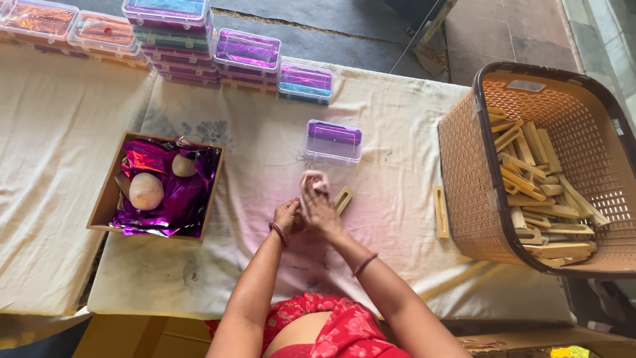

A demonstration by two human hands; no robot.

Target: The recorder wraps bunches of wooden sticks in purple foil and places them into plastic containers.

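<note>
While both hands meet over the middle of the surface (397, 132), they press on a small pink cloth (313, 179). The left hand (286, 215) is curled under it, and the right hand (320, 207) lies flat on top with fingers spread — so the cloth is held between them. A light wooden piece (343, 198) pokes out from under the right hand, touching it. I cannot tell which hand grips the wood.

Just past the hands sits a small clear box (333, 140) with purple inside. Another wooden stick (440, 211) lies alone to the right, beside a big brown basket (464, 166). The basket is full of many wooden pieces (540, 199) piled every which way.

To the left is an open cardboard box (106, 199) with shiny purple foil (179, 199) and two round pale balls (146, 191) in it. At the far edge stand stacks of clear boxes (192, 53) — purple, green and orange ones. A cream sheet covers the whole surface.
</note>
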